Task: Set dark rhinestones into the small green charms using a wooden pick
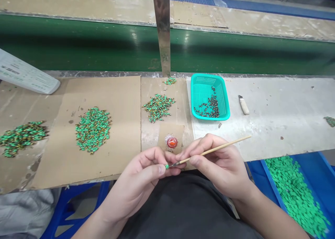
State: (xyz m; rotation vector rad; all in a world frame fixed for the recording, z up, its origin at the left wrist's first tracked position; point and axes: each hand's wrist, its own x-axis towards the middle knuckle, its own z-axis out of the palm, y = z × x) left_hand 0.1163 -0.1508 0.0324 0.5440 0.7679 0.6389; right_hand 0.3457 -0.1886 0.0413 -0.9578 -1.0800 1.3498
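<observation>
My left hand (141,172) pinches a tiny green piece (166,166) between thumb and fingers, though it is too small for me to say exactly what it is. My right hand (214,165) grips a thin wooden brush (217,149), with its tip right at the piece, just over the near edge of the desk (274,137). Beyond my fingers, a red dab (172,142) sits on a cardboard patch (178,134). Heaps of green-and-gold pieces (92,130) lie on cardboard sheets (115,92) toward the left of the desk. A teal basket (225,106) holding darker pieces (211,108) stands near the far edge, with a utility knife (244,105) to its right. Below the desk's right edge, a blue tray (272,183) holds loose green pieces (295,193).
</observation>
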